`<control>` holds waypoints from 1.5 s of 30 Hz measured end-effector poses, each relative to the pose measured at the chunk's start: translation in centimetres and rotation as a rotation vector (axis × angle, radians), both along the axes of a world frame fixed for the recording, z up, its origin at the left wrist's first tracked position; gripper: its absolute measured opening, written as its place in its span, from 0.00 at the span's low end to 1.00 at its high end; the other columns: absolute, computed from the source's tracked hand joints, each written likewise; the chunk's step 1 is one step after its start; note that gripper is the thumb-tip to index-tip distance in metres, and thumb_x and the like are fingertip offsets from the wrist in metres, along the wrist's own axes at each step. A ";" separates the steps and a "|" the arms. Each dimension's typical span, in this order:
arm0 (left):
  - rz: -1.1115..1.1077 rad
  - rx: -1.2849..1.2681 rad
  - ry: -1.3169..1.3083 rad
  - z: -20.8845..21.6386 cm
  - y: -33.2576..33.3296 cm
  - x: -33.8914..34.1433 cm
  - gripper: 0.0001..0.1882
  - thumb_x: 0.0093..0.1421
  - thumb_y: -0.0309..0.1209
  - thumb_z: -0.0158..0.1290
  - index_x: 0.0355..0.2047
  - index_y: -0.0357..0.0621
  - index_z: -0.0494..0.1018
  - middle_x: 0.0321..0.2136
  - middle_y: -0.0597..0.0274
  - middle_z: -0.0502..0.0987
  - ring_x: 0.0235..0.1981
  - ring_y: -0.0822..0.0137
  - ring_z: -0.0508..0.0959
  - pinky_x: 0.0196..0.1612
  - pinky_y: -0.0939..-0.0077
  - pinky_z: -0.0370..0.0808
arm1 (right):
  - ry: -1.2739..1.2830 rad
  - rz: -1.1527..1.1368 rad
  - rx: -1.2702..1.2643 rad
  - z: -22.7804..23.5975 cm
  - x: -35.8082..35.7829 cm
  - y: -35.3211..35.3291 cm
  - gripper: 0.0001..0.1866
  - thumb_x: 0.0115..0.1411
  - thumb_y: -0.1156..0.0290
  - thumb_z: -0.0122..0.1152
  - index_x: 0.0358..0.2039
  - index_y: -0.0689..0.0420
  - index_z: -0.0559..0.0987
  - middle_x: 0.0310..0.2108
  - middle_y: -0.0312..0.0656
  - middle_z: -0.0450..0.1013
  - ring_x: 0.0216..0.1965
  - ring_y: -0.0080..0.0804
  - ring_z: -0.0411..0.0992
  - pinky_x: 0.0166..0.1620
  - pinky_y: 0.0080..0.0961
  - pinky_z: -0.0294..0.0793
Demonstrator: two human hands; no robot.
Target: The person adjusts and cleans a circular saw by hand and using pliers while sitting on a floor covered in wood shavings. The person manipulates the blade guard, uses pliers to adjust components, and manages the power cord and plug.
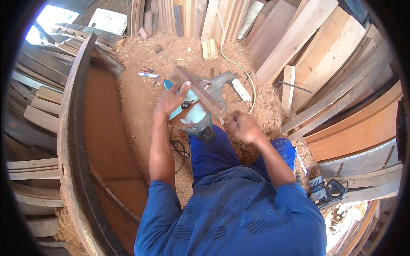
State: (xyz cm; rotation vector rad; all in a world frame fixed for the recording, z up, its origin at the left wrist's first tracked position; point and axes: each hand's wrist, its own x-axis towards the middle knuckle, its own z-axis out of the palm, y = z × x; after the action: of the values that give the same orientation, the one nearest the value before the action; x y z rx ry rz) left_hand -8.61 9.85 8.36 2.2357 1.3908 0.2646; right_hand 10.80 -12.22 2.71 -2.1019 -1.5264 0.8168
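Note:
My left hand (172,99) is closed at the edge of a teal and dark grey power tool (194,115) with a black knob, its thumb on a brown wooden strip (205,99). The strip lies aslant across the far side of the tool. The tool's dark end sits by my left thigh, and its exact kind is unclear. To the right, apart from the tool, my right hand (246,128) is smeared by motion and its fingers look bent. Beyond the strip, a grey angular metal piece (220,89) lies on the ground.
Sawdust (141,53) covers the ground. A long curved wooden piece (70,115) stands at left; boards (299,38) lean at right. A pale cord (245,70) curves past a small white block (241,90). A second power tool (326,191) lies at lower right.

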 end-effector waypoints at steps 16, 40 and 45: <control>-0.081 0.044 -0.551 -3.2 -6.9 -1.2 0.20 0.64 0.35 0.49 0.56 0.45 0.73 0.49 0.29 0.73 0.53 0.33 0.72 0.58 0.49 0.67 | -0.378 -0.088 -0.176 0.3 -6.8 -1.0 0.22 0.56 0.67 0.61 0.48 0.69 0.76 0.43 0.59 0.78 0.42 0.51 0.81 0.44 0.42 0.81; -0.218 0.205 -0.660 -2.2 -10.6 -1.3 0.20 0.58 0.31 0.54 0.52 0.42 0.74 0.40 0.33 0.73 0.40 0.34 0.76 0.44 0.45 0.73 | 0.288 0.263 0.108 -9.3 -3.2 -4.2 0.40 0.51 0.59 0.73 0.62 0.58 0.68 0.62 0.53 0.65 0.66 0.50 0.61 0.68 0.42 0.58; -0.213 0.103 -0.669 -2.5 -8.3 -1.6 0.19 0.61 0.32 0.54 0.53 0.45 0.75 0.42 0.35 0.74 0.44 0.35 0.76 0.48 0.48 0.74 | 0.059 0.175 0.265 -5.2 -4.5 -2.4 0.40 0.43 0.69 0.70 0.60 0.60 0.70 0.57 0.54 0.71 0.60 0.50 0.68 0.63 0.39 0.67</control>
State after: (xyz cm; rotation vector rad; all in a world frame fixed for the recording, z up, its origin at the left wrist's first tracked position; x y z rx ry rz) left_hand -10.20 1.53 5.84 2.0613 0.7899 0.9239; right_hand 6.34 -14.63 -2.45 -1.7600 -1.7017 0.6851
